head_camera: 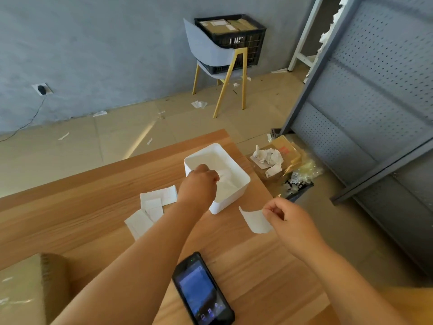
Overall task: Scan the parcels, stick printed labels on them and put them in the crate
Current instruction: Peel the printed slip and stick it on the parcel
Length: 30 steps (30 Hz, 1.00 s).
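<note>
My left hand (199, 184) reaches over the near rim of a white plastic bin (236, 174) on the wooden table and pinches a small white paper scrap (224, 175) above the bin's inside. To the right, my right hand (288, 219) pinches a white printed label (255, 219) by its right edge, just above the table. A black handheld scanner (202, 292) lies screen-up near the front edge. A brown parcel (28, 289) sits at the front left corner. Far off, a black crate (236, 41) with several parcels stands on a chair.
Several white label sheets (152, 205) lie on the table (70, 219) left of the bin. On the floor at right are a cardboard box with crumpled paper (269, 158) and plastic wrap. A grey perforated shelf unit (365, 109) stands at right. Paper scraps litter the floor.
</note>
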Each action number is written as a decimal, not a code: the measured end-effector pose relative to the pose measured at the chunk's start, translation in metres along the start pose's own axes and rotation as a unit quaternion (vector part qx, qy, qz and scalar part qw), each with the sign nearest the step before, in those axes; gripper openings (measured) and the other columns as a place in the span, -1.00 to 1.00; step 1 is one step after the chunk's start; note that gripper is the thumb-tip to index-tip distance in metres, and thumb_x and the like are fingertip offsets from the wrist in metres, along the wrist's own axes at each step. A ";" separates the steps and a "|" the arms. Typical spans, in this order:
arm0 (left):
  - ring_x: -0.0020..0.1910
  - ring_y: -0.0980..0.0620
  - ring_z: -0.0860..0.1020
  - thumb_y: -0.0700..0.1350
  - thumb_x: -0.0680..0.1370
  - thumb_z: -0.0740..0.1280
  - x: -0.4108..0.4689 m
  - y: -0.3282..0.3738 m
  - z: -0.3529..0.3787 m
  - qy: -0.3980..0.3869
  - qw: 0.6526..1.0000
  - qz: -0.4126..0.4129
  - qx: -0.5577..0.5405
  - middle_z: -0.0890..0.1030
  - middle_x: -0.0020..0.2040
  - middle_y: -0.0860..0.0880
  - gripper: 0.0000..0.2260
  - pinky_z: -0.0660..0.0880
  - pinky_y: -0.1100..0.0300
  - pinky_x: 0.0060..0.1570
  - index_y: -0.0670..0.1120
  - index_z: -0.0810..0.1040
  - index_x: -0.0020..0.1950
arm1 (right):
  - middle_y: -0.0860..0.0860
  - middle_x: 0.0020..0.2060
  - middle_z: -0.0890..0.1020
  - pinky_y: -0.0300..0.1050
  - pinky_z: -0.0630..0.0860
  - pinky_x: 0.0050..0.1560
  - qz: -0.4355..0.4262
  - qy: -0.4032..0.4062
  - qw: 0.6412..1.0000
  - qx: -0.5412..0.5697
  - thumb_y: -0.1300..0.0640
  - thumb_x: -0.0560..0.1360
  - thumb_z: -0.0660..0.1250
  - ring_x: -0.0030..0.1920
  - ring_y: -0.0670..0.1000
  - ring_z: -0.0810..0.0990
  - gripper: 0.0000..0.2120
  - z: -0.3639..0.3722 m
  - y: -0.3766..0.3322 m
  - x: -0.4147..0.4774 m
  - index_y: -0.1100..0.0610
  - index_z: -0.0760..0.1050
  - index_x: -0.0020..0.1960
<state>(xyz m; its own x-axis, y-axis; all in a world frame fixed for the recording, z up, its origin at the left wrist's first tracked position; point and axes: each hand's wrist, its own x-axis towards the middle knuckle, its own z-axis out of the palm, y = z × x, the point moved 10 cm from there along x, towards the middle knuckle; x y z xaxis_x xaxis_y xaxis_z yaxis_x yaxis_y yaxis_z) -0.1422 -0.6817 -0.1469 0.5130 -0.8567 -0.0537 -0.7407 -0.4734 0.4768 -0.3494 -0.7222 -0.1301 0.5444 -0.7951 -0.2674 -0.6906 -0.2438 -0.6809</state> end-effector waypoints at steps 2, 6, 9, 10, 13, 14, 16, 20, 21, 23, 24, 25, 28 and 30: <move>0.07 -0.06 0.51 -0.22 0.58 0.13 0.004 0.000 0.019 -0.045 0.997 0.011 0.068 0.50 0.19 0.00 -0.68 0.52 0.06 0.00 0.00 0.53 0.25 | -0.06 -0.27 0.57 -0.02 0.48 -0.20 0.008 0.001 1.000 -0.005 0.09 0.57 0.25 -0.21 0.02 0.54 -0.83 -0.002 0.009 0.002 -0.07 0.48 -0.18; 0.14 -0.06 0.42 -0.18 0.59 0.11 -0.007 -0.001 0.040 -0.106 0.983 0.058 0.138 0.53 0.17 0.01 -0.62 0.45 0.05 0.11 0.04 0.39 0.39 | -0.10 -0.29 0.59 -0.14 0.47 -0.24 0.017 -0.008 1.000 -0.016 0.08 0.57 0.27 -0.24 -0.05 0.55 -0.84 -0.002 0.021 0.004 -0.08 0.51 -0.17; 0.33 -0.09 0.29 -0.07 0.63 0.11 -0.024 -0.001 0.036 -0.123 0.987 0.060 0.082 0.38 0.38 0.04 -0.60 0.27 0.04 0.34 0.06 0.26 0.47 | -0.17 -0.21 0.60 -0.40 0.40 -0.24 0.009 -0.014 1.000 -0.019 0.11 0.56 0.31 -0.17 -0.20 0.55 -0.91 0.001 0.023 0.003 -0.03 0.58 -0.06; 0.38 -0.09 0.25 -0.04 0.62 0.13 -0.030 -0.002 0.033 -0.123 0.990 0.051 0.053 0.33 0.41 0.05 -0.61 0.24 0.04 0.37 0.08 0.27 0.46 | -0.20 -0.18 0.60 -0.45 0.38 -0.23 0.007 -0.017 1.000 -0.023 0.12 0.56 0.32 -0.14 -0.23 0.54 -0.91 0.003 0.023 0.002 -0.01 0.60 -0.01; 0.32 0.00 0.37 -0.01 0.58 0.24 -0.051 -0.011 0.020 -0.089 0.995 0.031 -0.036 0.37 0.37 0.06 -0.67 0.40 0.03 0.27 0.09 0.43 0.35 | -0.18 -0.13 0.60 -0.51 0.37 -0.22 0.004 -0.024 0.999 -0.030 0.16 0.54 0.35 -0.12 -0.27 0.52 -0.86 0.008 0.022 -0.005 0.02 0.62 0.06; 0.23 0.05 0.45 -0.01 0.57 0.26 -0.059 -0.015 0.015 -0.081 0.994 0.023 -0.065 0.40 0.33 0.07 -0.70 0.46 0.07 0.19 0.08 0.47 0.30 | -0.17 -0.12 0.61 -0.50 0.39 -0.21 0.004 -0.026 0.999 -0.022 0.17 0.53 0.35 -0.12 -0.26 0.53 -0.86 0.010 0.021 -0.008 0.03 0.63 0.06; 0.05 0.14 0.54 -0.02 0.55 0.29 -0.077 -0.024 0.008 -0.071 0.991 0.003 -0.111 0.46 0.24 0.09 -0.76 0.50 0.17 0.06 0.06 0.53 0.21 | -0.16 -0.13 0.63 -0.45 0.43 -0.19 0.001 -0.027 1.000 0.009 0.14 0.51 0.38 -0.11 -0.22 0.57 -0.88 0.013 0.015 -0.015 0.03 0.64 0.02; -0.09 0.28 0.51 -0.06 0.54 0.32 -0.120 -0.051 -0.002 -0.055 0.977 -0.058 -0.198 0.55 0.01 0.16 -0.86 0.40 0.42 -0.12 0.07 0.57 0.08 | -0.10 -0.24 0.63 -0.35 0.45 -0.22 -0.018 -0.009 0.998 0.051 0.08 0.46 0.42 -0.19 -0.15 0.57 -0.97 0.027 -0.004 -0.030 0.00 0.59 -0.15; -0.09 0.29 0.50 -0.07 0.53 0.32 -0.132 -0.060 -0.004 -0.051 0.971 -0.080 -0.220 0.55 -0.03 0.18 -0.88 0.36 0.46 -0.15 0.09 0.56 0.04 | -0.09 -0.24 0.60 -0.35 0.44 -0.26 -0.020 -0.008 0.999 0.047 0.11 0.47 0.41 -0.22 -0.13 0.55 -0.95 0.032 -0.009 -0.033 0.00 0.56 -0.15; -0.08 0.26 0.51 -0.09 0.53 0.34 -0.157 -0.080 -0.007 -0.043 0.957 -0.122 -0.261 0.56 -0.08 0.20 -0.90 0.35 0.46 -0.17 0.11 0.56 -0.01 | -0.04 -0.21 0.58 -0.32 0.44 -0.32 -0.016 -0.030 0.998 0.052 0.18 0.49 0.37 -0.26 -0.08 0.53 -0.89 0.048 -0.019 -0.039 -0.01 0.50 -0.12; -0.08 0.23 0.53 -0.10 0.52 0.35 -0.169 -0.091 -0.009 -0.039 0.950 -0.141 -0.276 0.57 -0.09 0.21 -0.90 0.35 0.46 -0.18 0.11 0.57 -0.03 | -0.02 -0.17 0.58 -0.29 0.47 -0.31 -0.017 -0.051 0.997 0.064 0.21 0.50 0.35 -0.24 -0.04 0.56 -0.86 0.059 -0.025 -0.043 -0.02 0.48 -0.10; -0.08 0.21 0.54 -0.10 0.52 0.35 -0.182 -0.100 -0.011 -0.036 0.944 -0.156 -0.287 0.58 -0.10 0.21 -0.90 0.36 0.45 -0.19 0.11 0.57 -0.05 | -0.02 -0.12 0.59 -0.26 0.50 -0.28 -0.021 -0.076 0.994 0.078 0.23 0.51 0.33 -0.19 -0.01 0.59 -0.84 0.071 -0.033 -0.047 -0.03 0.47 -0.09; -0.08 0.24 0.55 -0.06 0.52 0.35 -0.215 -0.124 -0.024 -0.030 0.935 -0.179 -0.305 0.60 -0.09 0.20 -0.91 0.36 0.44 -0.20 0.13 0.58 -0.03 | -0.03 -0.05 0.59 -0.17 0.51 -0.17 -0.053 -0.159 0.980 0.108 0.26 0.51 0.34 -0.06 0.03 0.60 -0.81 0.109 -0.062 -0.063 -0.04 0.46 -0.07; -0.06 0.25 0.56 -0.02 0.52 0.35 -0.234 -0.138 -0.036 -0.021 0.928 -0.186 -0.321 0.61 -0.06 0.19 -0.91 0.40 0.39 -0.14 0.15 0.57 0.00 | 0.00 -0.04 0.59 -0.17 0.51 -0.14 -0.074 -0.203 0.968 0.124 0.28 0.51 0.35 -0.04 0.01 0.60 -0.79 0.134 -0.084 -0.077 -0.03 0.46 -0.03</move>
<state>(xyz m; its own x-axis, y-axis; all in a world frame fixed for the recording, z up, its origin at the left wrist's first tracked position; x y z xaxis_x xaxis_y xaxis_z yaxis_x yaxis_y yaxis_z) -0.1442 -0.4081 -0.1682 0.6544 -0.6718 -0.3470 -0.0973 -0.5299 0.8425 -0.2698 -0.5659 -0.1436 0.8056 -0.4658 -0.3660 -0.4822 -0.1567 -0.8619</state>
